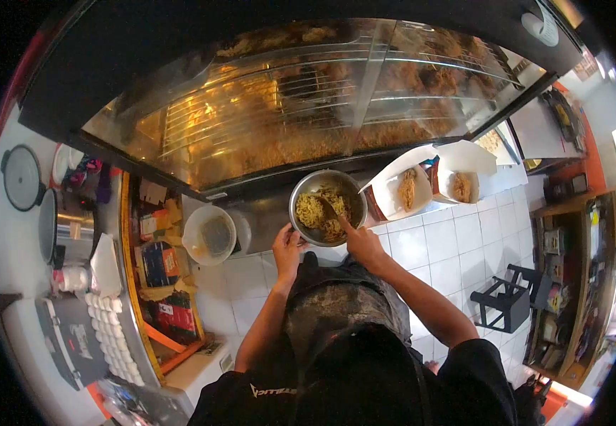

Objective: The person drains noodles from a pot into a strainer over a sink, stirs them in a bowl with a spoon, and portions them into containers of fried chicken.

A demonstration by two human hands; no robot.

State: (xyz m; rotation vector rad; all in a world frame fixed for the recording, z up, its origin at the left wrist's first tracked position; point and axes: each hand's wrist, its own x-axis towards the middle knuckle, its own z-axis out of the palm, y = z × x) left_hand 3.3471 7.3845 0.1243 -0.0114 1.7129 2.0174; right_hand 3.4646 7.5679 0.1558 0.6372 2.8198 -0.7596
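Note:
A metal bowl (pixel 326 180) sits in front of me, holding yellow noodles (pixel 311 211) with darker bits among them. My left hand (pixel 287 246) is closed on the bowl's near left side; its fingertips are partly hidden there. In my right hand (pixel 362 245) is a spoon (pixel 328 207), its dark head down in the noodles and its handle mostly covered by my fingers. Right of the bowl stand two open paper boxes, a nearer box (pixel 389 204) with a fried piece (pixel 407 189) inside and a farther box (pixel 457 166) with another fried piece (pixel 462 187).
A glass-fronted display cabinet (pixel 369 85) full of fried food rises just beyond the bowl. To the left is a white round tub (pixel 209 235) with liquid in it. Shelves (pixel 132 284) line the left side. A black stool (pixel 505 309) stands on the tiled floor at right.

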